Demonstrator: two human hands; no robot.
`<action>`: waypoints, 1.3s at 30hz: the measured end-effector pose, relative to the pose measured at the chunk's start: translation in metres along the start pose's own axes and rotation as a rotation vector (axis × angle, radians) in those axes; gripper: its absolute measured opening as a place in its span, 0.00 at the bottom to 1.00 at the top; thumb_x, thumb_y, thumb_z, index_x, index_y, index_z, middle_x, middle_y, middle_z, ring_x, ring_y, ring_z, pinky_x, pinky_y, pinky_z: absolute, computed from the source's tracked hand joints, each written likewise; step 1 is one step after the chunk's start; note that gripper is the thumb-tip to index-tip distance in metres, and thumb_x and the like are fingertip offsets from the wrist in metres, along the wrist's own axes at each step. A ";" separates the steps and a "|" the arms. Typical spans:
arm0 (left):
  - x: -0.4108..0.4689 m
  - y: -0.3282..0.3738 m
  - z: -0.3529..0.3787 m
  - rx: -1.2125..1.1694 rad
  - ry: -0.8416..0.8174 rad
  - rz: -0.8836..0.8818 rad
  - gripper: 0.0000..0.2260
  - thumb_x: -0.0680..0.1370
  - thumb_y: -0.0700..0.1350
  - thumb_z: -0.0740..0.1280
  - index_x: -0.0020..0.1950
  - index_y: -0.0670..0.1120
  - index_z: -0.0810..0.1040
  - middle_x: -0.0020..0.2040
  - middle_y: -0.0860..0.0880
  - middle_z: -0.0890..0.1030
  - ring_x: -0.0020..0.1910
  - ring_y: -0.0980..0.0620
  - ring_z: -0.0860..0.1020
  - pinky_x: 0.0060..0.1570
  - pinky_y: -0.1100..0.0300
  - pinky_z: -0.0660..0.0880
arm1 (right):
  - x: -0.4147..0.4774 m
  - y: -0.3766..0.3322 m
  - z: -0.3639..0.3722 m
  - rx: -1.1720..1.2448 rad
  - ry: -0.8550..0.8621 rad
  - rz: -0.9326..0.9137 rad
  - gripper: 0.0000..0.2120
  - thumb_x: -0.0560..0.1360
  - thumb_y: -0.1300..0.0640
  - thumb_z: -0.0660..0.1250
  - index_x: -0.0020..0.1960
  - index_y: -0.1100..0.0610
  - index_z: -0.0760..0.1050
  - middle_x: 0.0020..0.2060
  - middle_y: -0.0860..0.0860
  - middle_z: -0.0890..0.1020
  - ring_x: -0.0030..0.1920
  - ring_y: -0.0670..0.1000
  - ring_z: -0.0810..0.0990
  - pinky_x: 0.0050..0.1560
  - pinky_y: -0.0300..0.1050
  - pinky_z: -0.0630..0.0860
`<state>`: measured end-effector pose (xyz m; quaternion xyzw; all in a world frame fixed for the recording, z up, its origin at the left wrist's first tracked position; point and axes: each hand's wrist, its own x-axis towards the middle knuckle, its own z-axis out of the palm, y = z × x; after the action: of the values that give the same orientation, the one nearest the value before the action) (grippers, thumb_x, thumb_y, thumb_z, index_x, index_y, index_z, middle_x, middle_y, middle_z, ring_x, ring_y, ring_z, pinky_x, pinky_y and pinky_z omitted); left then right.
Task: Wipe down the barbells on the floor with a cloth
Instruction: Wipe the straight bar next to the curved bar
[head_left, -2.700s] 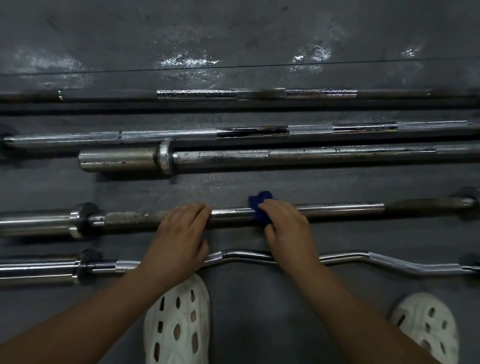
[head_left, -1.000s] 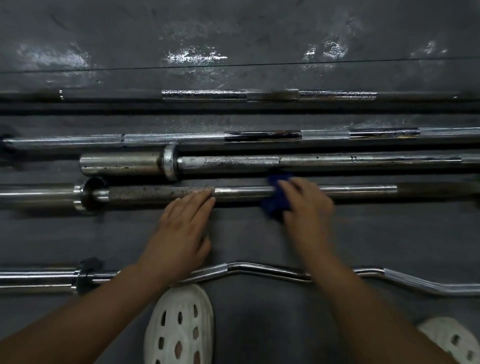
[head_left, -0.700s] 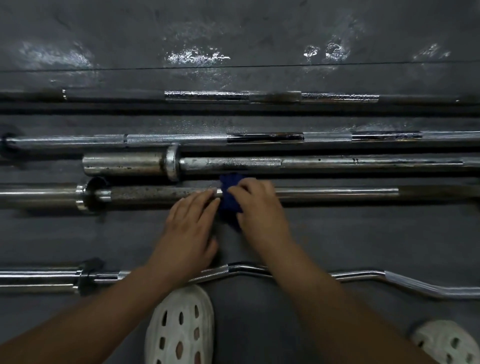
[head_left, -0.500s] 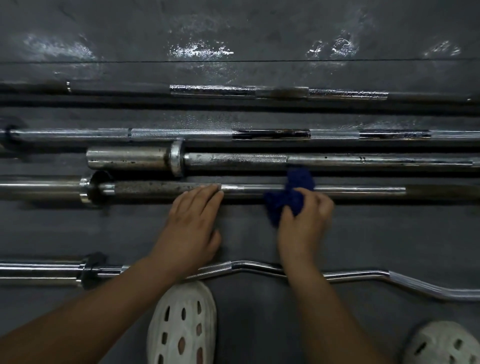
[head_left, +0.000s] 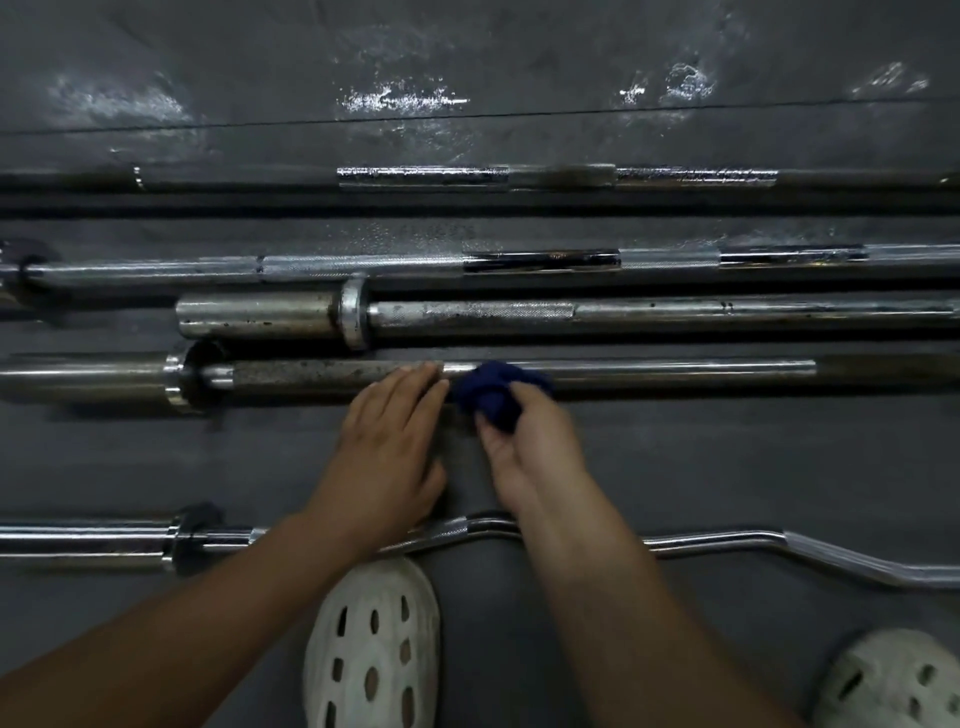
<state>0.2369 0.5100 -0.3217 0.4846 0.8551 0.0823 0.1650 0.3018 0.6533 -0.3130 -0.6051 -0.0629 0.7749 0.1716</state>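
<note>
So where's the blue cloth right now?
The blue cloth is bunched in the right hand against the fourth barbell from the top, beside the left hand.

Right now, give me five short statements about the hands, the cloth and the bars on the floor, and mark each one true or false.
1. The right hand holds a bunched blue cloth against the fourth barbell from the top. True.
2. The left hand is gripping the curved bar. False: the curved bar lies nearer the feet, and the left hand's fingers rest flat on the barbell being wiped.
3. The cloth sits just right of the left hand's fingertips. True.
4. The cloth is white. False: it is dark blue.
5. Two pale perforated shoes show at the bottom. True.
</note>
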 end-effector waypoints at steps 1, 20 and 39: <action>0.000 0.001 -0.001 -0.009 0.003 -0.006 0.35 0.68 0.48 0.65 0.75 0.41 0.66 0.75 0.43 0.67 0.73 0.42 0.66 0.72 0.44 0.63 | -0.005 0.002 0.004 -0.068 -0.042 0.010 0.12 0.79 0.65 0.63 0.62 0.60 0.72 0.48 0.60 0.80 0.41 0.53 0.80 0.27 0.39 0.77; 0.009 -0.003 -0.002 0.020 0.044 -0.022 0.31 0.69 0.49 0.63 0.73 0.43 0.70 0.68 0.44 0.72 0.65 0.41 0.71 0.67 0.44 0.66 | 0.026 -0.086 -0.043 -1.671 0.277 -1.257 0.13 0.70 0.58 0.66 0.54 0.56 0.77 0.53 0.57 0.78 0.52 0.62 0.74 0.51 0.47 0.64; -0.019 0.001 0.012 0.050 -0.046 0.016 0.31 0.69 0.50 0.64 0.72 0.45 0.69 0.69 0.46 0.73 0.68 0.45 0.71 0.70 0.44 0.63 | 0.011 -0.067 -0.135 -1.116 0.499 -0.872 0.17 0.71 0.62 0.69 0.57 0.55 0.68 0.55 0.59 0.77 0.52 0.58 0.77 0.56 0.52 0.74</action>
<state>0.2508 0.4938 -0.3290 0.4971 0.8490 0.0510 0.1717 0.4415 0.7051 -0.3379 -0.6801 -0.6397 0.3295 0.1399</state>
